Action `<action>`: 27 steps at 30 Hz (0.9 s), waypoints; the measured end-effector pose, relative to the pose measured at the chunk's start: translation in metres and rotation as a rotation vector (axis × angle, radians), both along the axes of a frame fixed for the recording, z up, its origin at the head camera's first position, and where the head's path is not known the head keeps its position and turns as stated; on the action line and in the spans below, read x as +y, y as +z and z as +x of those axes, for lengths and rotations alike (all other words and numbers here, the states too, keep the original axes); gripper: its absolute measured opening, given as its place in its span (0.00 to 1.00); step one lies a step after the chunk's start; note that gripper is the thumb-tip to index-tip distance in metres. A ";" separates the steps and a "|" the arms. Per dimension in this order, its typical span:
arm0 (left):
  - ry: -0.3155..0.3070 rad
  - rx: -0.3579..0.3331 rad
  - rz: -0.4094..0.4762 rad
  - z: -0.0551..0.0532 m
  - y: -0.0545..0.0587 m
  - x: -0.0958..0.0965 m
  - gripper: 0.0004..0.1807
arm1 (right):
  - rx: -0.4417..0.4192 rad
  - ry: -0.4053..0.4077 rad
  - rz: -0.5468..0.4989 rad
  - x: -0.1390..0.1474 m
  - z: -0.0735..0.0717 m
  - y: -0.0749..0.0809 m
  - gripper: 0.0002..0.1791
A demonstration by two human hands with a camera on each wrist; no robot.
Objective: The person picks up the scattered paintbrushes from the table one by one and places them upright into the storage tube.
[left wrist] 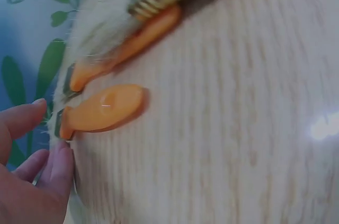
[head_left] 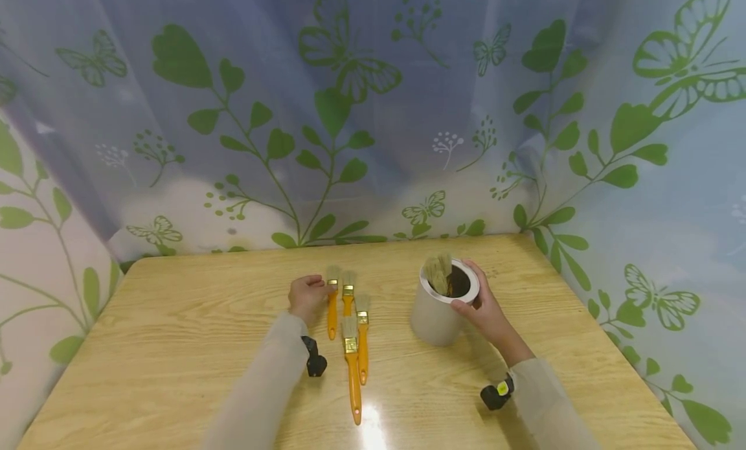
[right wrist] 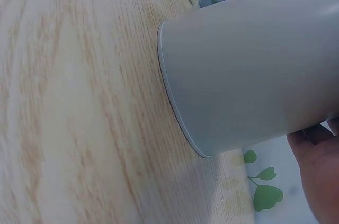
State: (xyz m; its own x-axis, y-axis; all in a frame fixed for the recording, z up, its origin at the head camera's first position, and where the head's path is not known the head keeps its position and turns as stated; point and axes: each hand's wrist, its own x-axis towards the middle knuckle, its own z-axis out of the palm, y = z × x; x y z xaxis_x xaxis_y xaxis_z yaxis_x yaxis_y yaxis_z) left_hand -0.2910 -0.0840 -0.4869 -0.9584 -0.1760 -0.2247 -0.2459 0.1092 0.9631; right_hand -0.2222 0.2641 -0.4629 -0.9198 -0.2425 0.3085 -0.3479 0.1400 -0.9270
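Observation:
My left hand (head_left: 307, 296) is at the metal collar of the leftmost paintbrush (head_left: 333, 307), which lies on the table with its orange handle towards me. In the left wrist view the fingertips (left wrist: 62, 155) are right beside that collar, and the thumb stands apart from them. Three more paintbrushes lie just to its right, among them the nearest paintbrush (head_left: 353, 379). With my right hand (head_left: 486, 314) I grip the rim of a light grey cylindrical container (head_left: 434, 317), thumb at the near side and fingers behind. Paintbrush bristles (head_left: 438, 272) stick up out of it.
The light wooden table (head_left: 192, 346) ends at a curtain (head_left: 373, 178) printed with leaves and butterflies, at the back and sides. Black wrist cameras (head_left: 315, 359) are strapped on both forearms. A bright light reflection lies near the front edge.

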 end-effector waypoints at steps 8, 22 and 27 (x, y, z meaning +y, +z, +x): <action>-0.003 0.038 -0.263 -0.003 -0.006 0.006 0.28 | 0.001 0.001 -0.001 0.001 0.000 0.000 0.45; -0.044 -0.027 -0.454 0.003 0.004 0.001 0.20 | 0.003 -0.001 0.012 0.000 0.000 0.000 0.45; -0.053 0.012 -0.484 0.001 0.000 -0.003 0.14 | 0.005 -0.006 0.012 -0.001 0.000 -0.001 0.45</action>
State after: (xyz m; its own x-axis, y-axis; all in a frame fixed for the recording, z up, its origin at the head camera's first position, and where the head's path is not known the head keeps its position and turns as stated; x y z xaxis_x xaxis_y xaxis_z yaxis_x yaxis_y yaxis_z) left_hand -0.2901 -0.0872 -0.4867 -0.9709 -0.2083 -0.1181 -0.2170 0.5575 0.8013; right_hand -0.2226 0.2636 -0.4642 -0.9197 -0.2404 0.3105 -0.3518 0.1529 -0.9235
